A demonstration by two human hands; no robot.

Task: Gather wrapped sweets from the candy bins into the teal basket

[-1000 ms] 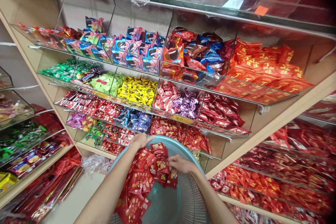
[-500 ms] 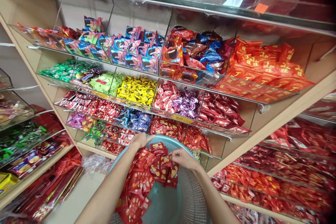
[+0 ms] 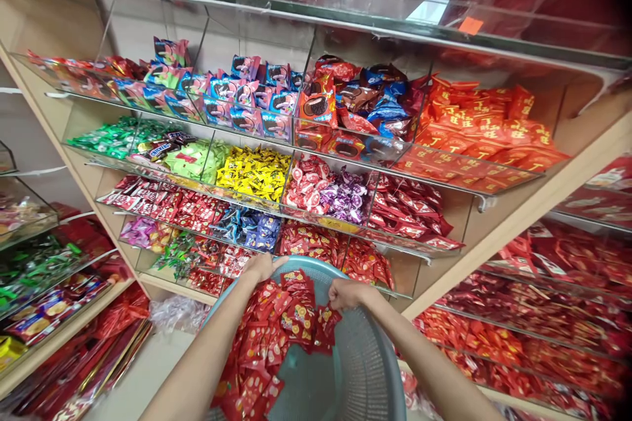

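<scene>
A teal plastic basket [image 3: 370, 368] with a mesh wall fills the lower middle of the head view, tilted towards me. My left hand [image 3: 261, 268] grips its far rim at the left. Red candy packets [image 3: 261, 348] with orange round prints lie heaped over the left and far part of the basket floor. Over the basket's far right part, my right hand [image 3: 345, 294] has its fingers closed on a red candy packet [image 3: 326, 325] at the right edge of the heap. The fingertips partly cover that packet's top.
Just beyond the basket rises a shelf with clear acrylic bins; its lowest bins hold red packets [image 3: 368, 262] right behind the rim. Yellow candies [image 3: 254, 173] and orange bags [image 3: 484, 125] sit higher. Another shelf [image 3: 523, 316] stands at the right, and a clear plastic bag [image 3: 180, 310] lies at left.
My right hand has moved slightly right and up, and the packet at its fingers has shifted right with it. My left hand stays on the rim.
</scene>
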